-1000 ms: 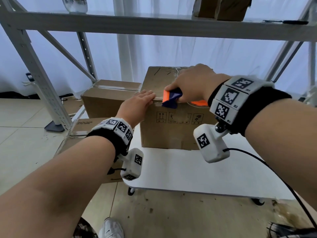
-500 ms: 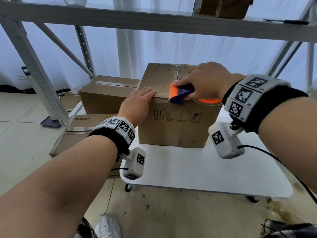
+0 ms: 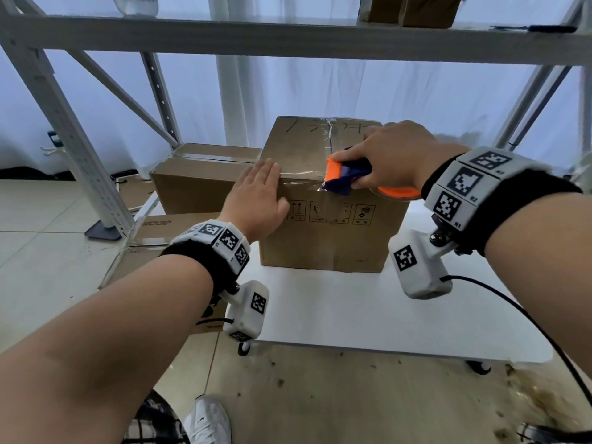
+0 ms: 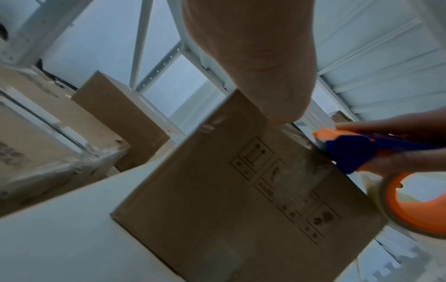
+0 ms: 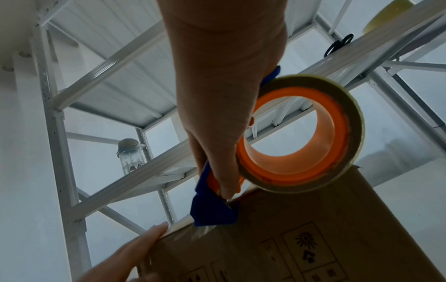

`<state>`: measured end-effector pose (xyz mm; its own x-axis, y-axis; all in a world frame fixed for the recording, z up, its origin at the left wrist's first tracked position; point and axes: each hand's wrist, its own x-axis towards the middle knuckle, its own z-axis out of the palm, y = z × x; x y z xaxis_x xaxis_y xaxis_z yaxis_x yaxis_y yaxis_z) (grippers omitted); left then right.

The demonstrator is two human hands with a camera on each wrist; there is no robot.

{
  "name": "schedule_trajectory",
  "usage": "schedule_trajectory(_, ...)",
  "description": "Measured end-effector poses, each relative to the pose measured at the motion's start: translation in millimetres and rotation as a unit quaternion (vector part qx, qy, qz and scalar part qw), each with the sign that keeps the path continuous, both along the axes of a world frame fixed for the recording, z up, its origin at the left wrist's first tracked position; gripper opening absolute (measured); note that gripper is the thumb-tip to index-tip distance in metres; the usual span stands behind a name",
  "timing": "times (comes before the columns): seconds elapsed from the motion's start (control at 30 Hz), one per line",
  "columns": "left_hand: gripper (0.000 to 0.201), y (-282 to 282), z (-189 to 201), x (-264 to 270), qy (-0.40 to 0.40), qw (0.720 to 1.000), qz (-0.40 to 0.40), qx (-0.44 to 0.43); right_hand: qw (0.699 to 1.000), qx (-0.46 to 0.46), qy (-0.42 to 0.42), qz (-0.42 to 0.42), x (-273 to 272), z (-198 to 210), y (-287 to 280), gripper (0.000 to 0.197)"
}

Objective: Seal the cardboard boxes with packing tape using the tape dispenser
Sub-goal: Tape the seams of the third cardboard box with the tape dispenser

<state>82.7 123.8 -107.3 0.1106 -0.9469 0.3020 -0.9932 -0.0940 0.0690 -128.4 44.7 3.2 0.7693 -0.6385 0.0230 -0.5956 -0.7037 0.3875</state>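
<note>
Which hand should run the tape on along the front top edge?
Right. The right hand grips the tape dispenser at that edge of the box; the left hand lies flat, pinning the tape's start.

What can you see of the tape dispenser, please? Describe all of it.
The tape dispenser looks like plastic, with a dark blue body and an orange front piece at the cutting end. It carries a roll of clear tape on an orange core. The right hand grips it from above. Its front end sits at the top front edge of the cardboard box, where a strip of clear tape runs along that edge toward the left hand.
</note>
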Motion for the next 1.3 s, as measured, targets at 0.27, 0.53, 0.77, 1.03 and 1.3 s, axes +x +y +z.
schedule_trajectory(0.27,0.073,-19.2,-3.3,-40.9,-0.027,0.998,-0.056,-0.011,1.0,-0.003,-0.008,-0.013,2.7,0.5,2.3,0.05)
schedule_trajectory(0.53,0.062,-12.4,2.4,-10.6,-0.012,0.995,-0.079,-0.055,1.0,0.006,-0.005,0.006,25.3,8.2,12.5,0.047)
schedule_trajectory(0.77,0.054,-12.6,7.5,-14.3,0.032,0.995,-0.074,-0.06,0.997,-0.048,0.047,0.026,33.7,14.2,22.0,0.044)
schedule_trajectory(1.03,0.057,-13.8,9.0,-20.1,0.022,0.997,-0.059,-0.037,0.999,-0.01,0.024,-0.025,-7.1,12.7,13.6,0.047)
schedule_trajectory(1.3,0.065,-22.3,15.6,-43.8,0.003,0.995,-0.095,0.008,0.998,0.045,-0.004,-0.048,-8.4,9.0,6.9,0.048)
